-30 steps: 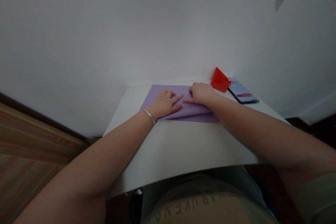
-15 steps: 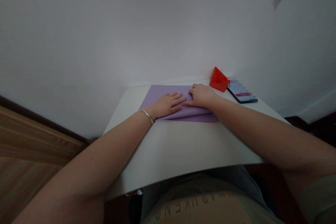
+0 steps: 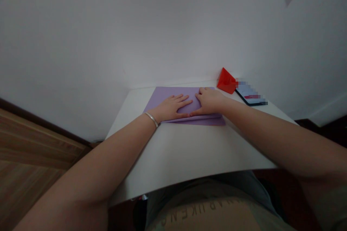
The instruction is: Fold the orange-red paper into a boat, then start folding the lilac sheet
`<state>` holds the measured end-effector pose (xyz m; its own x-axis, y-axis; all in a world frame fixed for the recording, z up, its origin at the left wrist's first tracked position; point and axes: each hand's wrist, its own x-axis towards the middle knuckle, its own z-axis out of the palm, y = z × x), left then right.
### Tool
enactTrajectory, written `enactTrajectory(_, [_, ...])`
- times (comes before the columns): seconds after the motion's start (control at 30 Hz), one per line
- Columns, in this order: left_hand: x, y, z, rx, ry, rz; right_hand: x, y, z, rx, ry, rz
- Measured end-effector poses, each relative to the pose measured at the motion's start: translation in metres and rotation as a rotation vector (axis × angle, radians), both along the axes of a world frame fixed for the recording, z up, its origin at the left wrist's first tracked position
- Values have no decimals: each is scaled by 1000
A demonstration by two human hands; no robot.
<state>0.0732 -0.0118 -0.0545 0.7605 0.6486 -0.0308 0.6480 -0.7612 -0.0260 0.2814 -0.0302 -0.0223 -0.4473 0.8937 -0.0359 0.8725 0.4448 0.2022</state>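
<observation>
A sheet of purple paper (image 3: 162, 95) lies on the white table, with a layer folded over along its near side. My left hand (image 3: 175, 107) rests palm down on the paper, fingers spread and the thumb along the near fold. Opposite it, my right hand (image 3: 210, 101) presses on the right part of the sheet, thumb stretched toward the left thumb and fingers slightly bent. The two thumb tips nearly meet. Beneath the folded layer a strip of the lower layer shows at the near right. Part of the paper is hidden under both hands.
A red folded paper piece (image 3: 227, 81) stands behind my right hand, touching a phone-like device (image 3: 251, 95) with a blurred screen. The white table (image 3: 195, 151) backs against a pale wall. Wooden panelling (image 3: 35, 151) is at the left.
The folded layer lies flatter. My right thumb has moved nearer the front edge, and my left thumb has also slid toward the near fold.
</observation>
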Motion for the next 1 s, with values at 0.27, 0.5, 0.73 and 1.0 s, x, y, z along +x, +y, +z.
enactTrajectory(0.27, [0,-1,-1,-27,-20,4,2,0,-1,0,14,36])
enactTrajectory(0.5, [0,-3,1,-31,-4,-2,3,-1,-7,21,36,11])
enactTrajectory(0.73, [1,-5,3,-43,-17,24,4,-5,-10,44,75,19])
enactTrajectory(1.0, [-5,-6,-1,68,-103,315,6,-7,-14,59,106,4])
